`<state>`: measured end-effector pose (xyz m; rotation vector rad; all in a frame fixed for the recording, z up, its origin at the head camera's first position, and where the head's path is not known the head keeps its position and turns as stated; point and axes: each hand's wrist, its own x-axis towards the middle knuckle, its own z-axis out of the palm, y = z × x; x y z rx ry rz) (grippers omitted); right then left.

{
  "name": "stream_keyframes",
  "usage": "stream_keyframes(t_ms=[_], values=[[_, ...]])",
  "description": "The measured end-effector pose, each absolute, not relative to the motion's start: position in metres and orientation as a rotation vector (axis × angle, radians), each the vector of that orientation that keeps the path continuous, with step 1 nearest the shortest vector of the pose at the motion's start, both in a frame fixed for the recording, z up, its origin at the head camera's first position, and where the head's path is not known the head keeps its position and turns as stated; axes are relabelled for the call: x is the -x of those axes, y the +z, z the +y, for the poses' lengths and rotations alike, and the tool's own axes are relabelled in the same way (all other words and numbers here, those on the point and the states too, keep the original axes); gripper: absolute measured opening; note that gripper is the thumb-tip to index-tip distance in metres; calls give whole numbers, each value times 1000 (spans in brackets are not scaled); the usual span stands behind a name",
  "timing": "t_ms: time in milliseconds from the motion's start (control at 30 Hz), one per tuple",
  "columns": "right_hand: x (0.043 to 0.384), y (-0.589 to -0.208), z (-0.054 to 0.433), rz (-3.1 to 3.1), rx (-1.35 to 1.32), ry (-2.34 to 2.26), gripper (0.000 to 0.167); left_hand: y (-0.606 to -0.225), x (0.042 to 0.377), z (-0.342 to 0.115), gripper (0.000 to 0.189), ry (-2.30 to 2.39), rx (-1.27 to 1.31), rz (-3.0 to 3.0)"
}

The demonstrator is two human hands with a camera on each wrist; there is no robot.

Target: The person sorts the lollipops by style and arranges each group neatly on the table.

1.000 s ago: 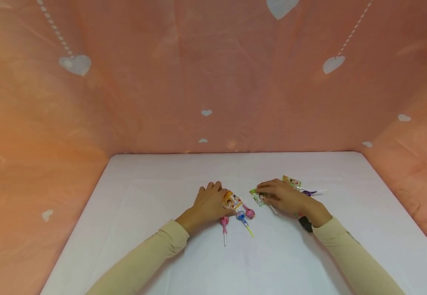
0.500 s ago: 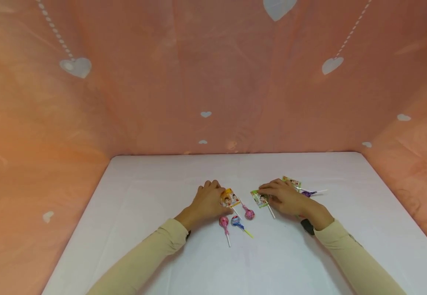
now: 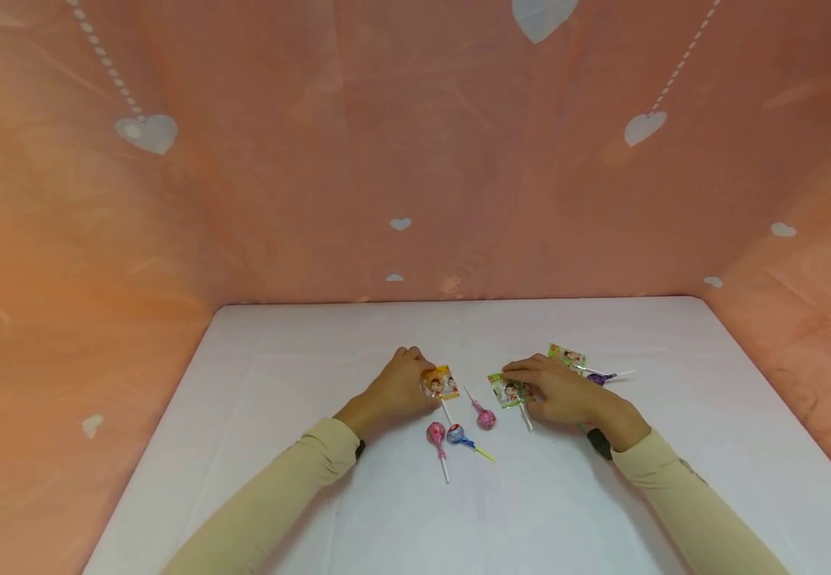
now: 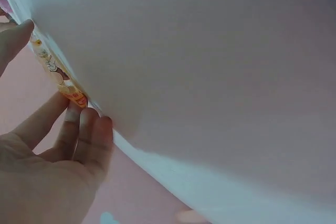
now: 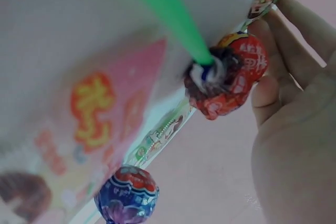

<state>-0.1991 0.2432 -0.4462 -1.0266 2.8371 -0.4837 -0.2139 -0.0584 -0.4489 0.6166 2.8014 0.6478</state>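
My left hand (image 3: 397, 385) holds a flat lollipop in an orange wrapper (image 3: 447, 383), thumb at one edge and fingertips at the other, as the left wrist view shows. Its white stick points toward me. Between the hands lie a pink lollipop (image 3: 486, 419), another pink one (image 3: 436, 433) and a blue one (image 3: 456, 434) with a yellow stick. Over at the right, my right hand (image 3: 555, 389) grips a flat lollipop in a green wrapper (image 3: 504, 390) near its edge; the hand hides part of it. In the right wrist view, a red lollipop (image 5: 247, 66) lies close to the fingers.
Beyond the right hand lie another green-wrapped lollipop (image 3: 566, 354) and a purple one (image 3: 597, 379). A pink wrapper (image 5: 105, 124) shows large in the right wrist view. The white table (image 3: 300, 343) meets peach cloth walls (image 3: 278, 200) at back and sides.
My left hand has moved left with the orange-wrapped lollipop, whose stick is now uncovered. The blue lollipop has shifted slightly left. My right hand stays nearly in place, its green-wrapped lollipop slightly turned.
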Motion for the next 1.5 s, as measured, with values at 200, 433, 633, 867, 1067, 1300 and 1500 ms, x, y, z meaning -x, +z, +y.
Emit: stream_keyframes(t_ms=[200, 433, 633, 867, 1067, 1300, 1500], values=[[199, -448, 244, 2859, 1043, -465, 56, -445, 215, -62, 56, 742, -645, 2802], [198, -449, 244, 2866, 1028, -476, 56, -439, 224, -75, 54, 794, -679, 2830], [198, -449, 244, 2862, 1013, -476, 55, -440, 236, -102, 55, 739, -725, 2831], [198, -449, 244, 2859, 1001, -472, 54, -437, 242, -140, 55, 747, -683, 2794], [197, -449, 244, 2859, 1009, -495, 54, -437, 245, -164, 56, 733, -632, 2789], [197, -449, 244, 2856, 999, -505, 53, -446, 245, -182, 60, 718, -610, 2759], [199, -450, 246, 2856, 993, -505, 54, -446, 245, -183, 60, 767, -639, 2745]])
